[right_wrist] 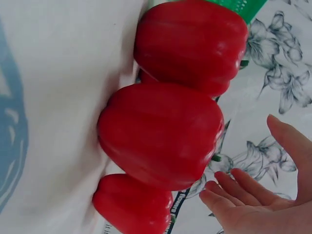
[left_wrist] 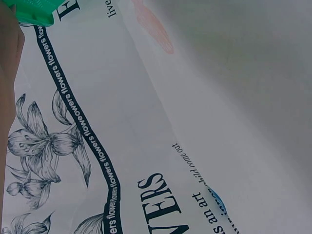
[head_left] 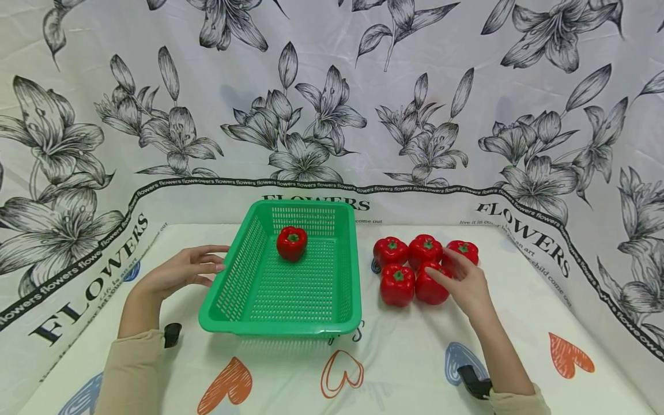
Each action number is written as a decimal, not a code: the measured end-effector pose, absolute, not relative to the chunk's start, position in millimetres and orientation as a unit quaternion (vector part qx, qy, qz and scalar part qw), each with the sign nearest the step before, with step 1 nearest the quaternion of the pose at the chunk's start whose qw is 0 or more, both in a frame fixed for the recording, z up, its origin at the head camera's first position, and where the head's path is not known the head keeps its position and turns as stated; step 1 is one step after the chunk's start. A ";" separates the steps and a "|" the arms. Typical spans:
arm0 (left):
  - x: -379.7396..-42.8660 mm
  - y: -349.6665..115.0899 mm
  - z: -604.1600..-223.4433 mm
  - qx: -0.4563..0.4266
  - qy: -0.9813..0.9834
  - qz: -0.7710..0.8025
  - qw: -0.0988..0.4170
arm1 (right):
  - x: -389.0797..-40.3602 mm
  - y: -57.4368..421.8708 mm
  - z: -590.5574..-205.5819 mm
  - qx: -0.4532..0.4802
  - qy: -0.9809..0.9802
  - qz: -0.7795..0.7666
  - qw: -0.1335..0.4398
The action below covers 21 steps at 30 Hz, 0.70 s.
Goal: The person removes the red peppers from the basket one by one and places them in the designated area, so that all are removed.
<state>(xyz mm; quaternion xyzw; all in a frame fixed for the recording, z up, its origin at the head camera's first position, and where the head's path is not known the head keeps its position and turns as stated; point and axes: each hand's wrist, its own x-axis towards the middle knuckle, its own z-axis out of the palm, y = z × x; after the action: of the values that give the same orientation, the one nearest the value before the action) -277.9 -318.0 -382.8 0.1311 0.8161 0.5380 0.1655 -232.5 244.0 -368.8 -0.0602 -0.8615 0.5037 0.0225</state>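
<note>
A green plastic basket [head_left: 280, 330] stands left of the middle of the table, with one red bell pepper [head_left: 291, 244] near its back wall. My left hand [head_left: 181, 269] is beside the basket's left side, fingers loosely extended, fingertips right at the wall. Several more red bell peppers [head_left: 397, 285] are grouped right of the basket, stems upward. Over the front right bell pepper [head_left: 432, 288] hovers my right hand [head_left: 464, 279], thumb and fingers spread apart. In the right wrist view that hand [right_wrist: 268, 195] shows a gap from the large bell pepper [right_wrist: 161, 134].
A white cloth [head_left: 290, 380] printed with hearts covers the table. Behind it and at both sides rises a flower-printed curtain [head_left: 332, 161]. Dark straps [head_left: 474, 382] show at both wrists. The basket's corner [left_wrist: 36, 14] appears at the left wrist view's top left.
</note>
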 end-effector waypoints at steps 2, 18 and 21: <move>-278.2 -318.0 -382.8 0.131 0.816 0.538 0.166 | -233.0 240.7 -367.2 -0.060 -0.857 0.511 0.024; -277.8 -317.4 -381.9 0.126 0.815 0.539 0.169 | -243.4 204.6 -357.8 -0.027 -0.844 0.535 0.019; -278.0 -317.6 -382.2 0.129 0.815 0.540 0.170 | -245.6 196.1 -356.9 -0.020 -0.846 0.533 0.019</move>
<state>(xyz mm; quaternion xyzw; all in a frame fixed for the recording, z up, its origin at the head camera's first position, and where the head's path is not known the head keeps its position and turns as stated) -278.0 -317.6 -382.2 0.1286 0.8145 0.5397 0.1695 -245.6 196.1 -356.9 -0.0204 -0.8457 0.5329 0.0186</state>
